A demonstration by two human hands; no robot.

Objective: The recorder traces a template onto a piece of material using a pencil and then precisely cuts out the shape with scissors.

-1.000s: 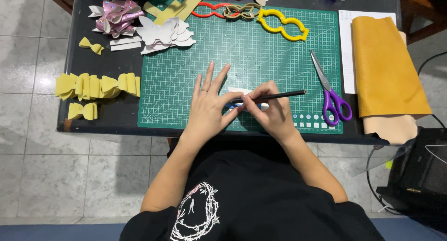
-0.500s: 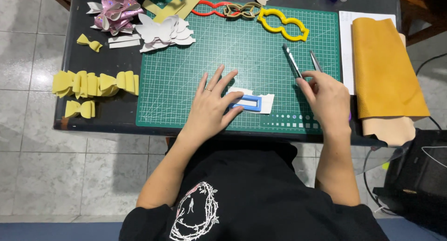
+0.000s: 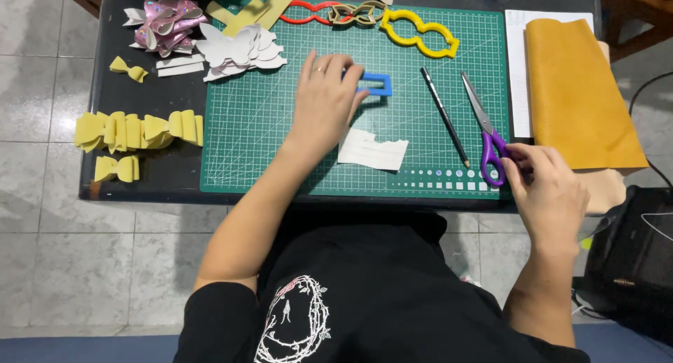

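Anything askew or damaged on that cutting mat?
Nothing looks spilled or broken. The white paper piece lies slightly tilted against the green cutting mat grid. The left hand rests on a blue template; the right hand touches the purple-handled scissors. The pencil lies free between them.
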